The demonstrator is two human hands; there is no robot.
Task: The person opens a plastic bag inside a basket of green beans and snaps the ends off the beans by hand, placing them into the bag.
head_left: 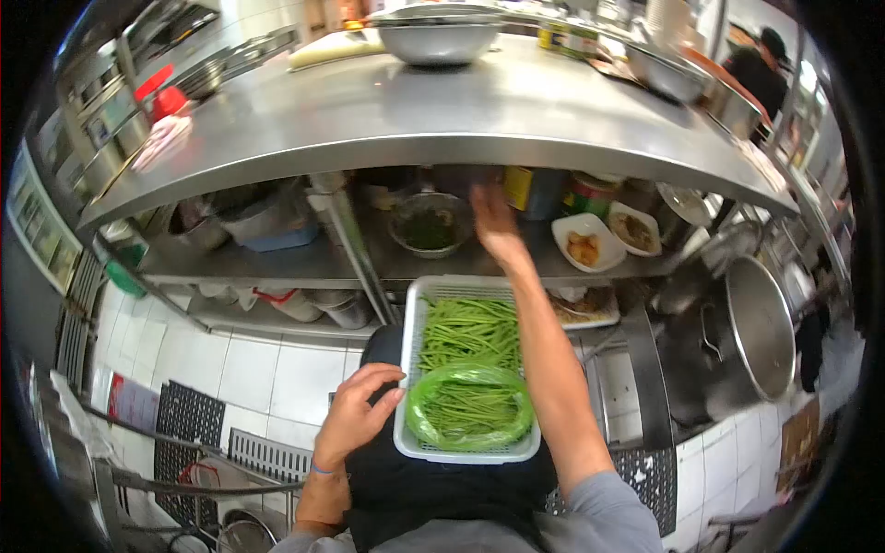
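Note:
A white plastic basket [400, 441] sits on my lap. Long green beans [470, 332] fill its far part; nearer me, more beans lie in a light green plastic bag [419, 410]. At the basket's left rim is my left hand [359, 407], thumb and fingertips curled against the edge. My right hand [496, 226] reaches past the basket to the shelf under the steel counter, fingers stretched out and blurred, with nothing visible in them. Just left of it on the shelf stands a bowl [430, 241] with dark green contents.
A steel counter [396, 111] spans the front, with a large metal bowl [438, 41] on top. White dishes of food [590, 255] stand on the shelf to the right. A large steel pot [761, 327] is at the far right. Another person [758, 78] is at the back right.

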